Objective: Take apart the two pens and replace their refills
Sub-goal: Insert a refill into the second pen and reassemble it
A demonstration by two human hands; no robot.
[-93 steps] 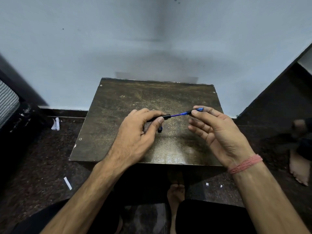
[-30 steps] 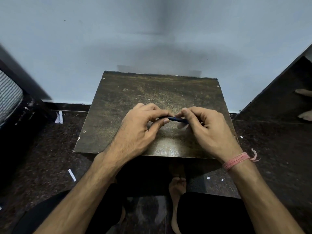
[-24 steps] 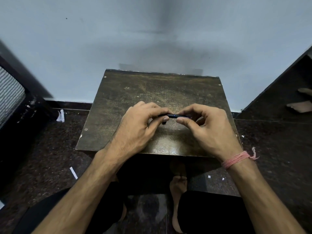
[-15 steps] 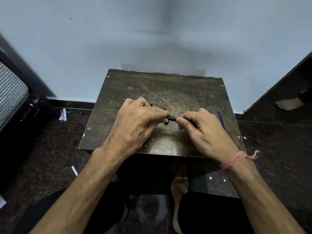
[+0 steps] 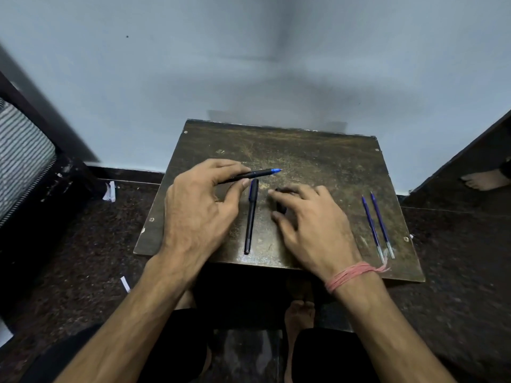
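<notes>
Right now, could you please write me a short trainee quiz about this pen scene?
1. True or false: the left hand holds a pen with its blue tip bared.
2. How many loose refills lie at the right of the table? A) one B) two C) four
3. What lies on the table between the hands?

Key: 1 true. 2 B. 3 A capped pen; the right hand reaches over a small dark piece, perhaps a cap.
</notes>
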